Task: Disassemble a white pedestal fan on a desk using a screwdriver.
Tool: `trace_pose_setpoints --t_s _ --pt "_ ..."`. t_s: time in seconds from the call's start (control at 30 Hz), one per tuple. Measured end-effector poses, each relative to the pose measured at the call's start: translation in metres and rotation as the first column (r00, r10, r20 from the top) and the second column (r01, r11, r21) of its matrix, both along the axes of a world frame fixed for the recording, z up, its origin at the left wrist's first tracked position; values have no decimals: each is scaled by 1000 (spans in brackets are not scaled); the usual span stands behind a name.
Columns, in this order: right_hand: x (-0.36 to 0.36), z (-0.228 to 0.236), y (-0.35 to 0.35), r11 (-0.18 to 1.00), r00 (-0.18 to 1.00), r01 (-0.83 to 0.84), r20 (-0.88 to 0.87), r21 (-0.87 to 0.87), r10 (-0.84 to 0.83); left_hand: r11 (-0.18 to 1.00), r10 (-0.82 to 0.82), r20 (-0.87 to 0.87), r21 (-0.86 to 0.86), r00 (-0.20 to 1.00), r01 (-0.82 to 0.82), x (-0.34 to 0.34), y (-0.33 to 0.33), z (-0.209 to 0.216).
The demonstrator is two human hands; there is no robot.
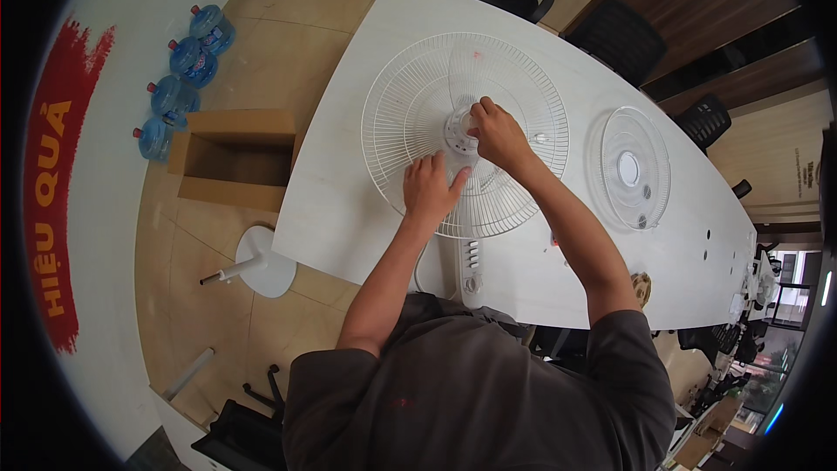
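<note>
A round white wire fan grille lies on the white table with a clear fan blade in it. My right hand is closed at the fan blade's hub, its fingertips on the centre; any small part under them is hidden. Just below the hub, my left hand rests over the lower part of the blade and grille, fingers stretched and thumb apart. The white fan body with its row of buttons sticks out from under the grille toward me.
The front grille lies on the table to the right. An open cardboard box, blue water bottles and a round stand base are on the floor at left. Black chairs line the far edge.
</note>
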State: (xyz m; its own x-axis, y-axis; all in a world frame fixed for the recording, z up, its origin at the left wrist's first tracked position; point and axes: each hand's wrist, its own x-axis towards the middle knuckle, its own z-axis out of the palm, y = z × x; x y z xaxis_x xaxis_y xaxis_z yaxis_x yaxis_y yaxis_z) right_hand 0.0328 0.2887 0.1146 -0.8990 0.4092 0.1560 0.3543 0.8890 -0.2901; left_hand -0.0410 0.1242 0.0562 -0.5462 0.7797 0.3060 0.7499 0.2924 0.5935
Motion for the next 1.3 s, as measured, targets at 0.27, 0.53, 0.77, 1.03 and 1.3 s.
trace_pose_setpoints --t_s 0.27,0.53,0.77,1.03,1.3 --pt "-4 0 -2 997 998 38 50 72 -42 999 -21 96 -42 995 26 -7 5 -14" --pt "-6 -4 -12 957 965 246 55 152 -256 1000 -24 116 2 993 24 0 7 -16" --pt "0 12 5 938 944 -193 -206 287 257 1000 -20 138 -10 990 22 -3 8 -16" --pt "0 27 -7 951 947 299 99 83 -307 999 -41 115 31 993 37 -9 7 -19" --pt "4 24 -1 971 969 237 -75 28 -235 996 -81 109 -30 991 84 -22 9 -15"
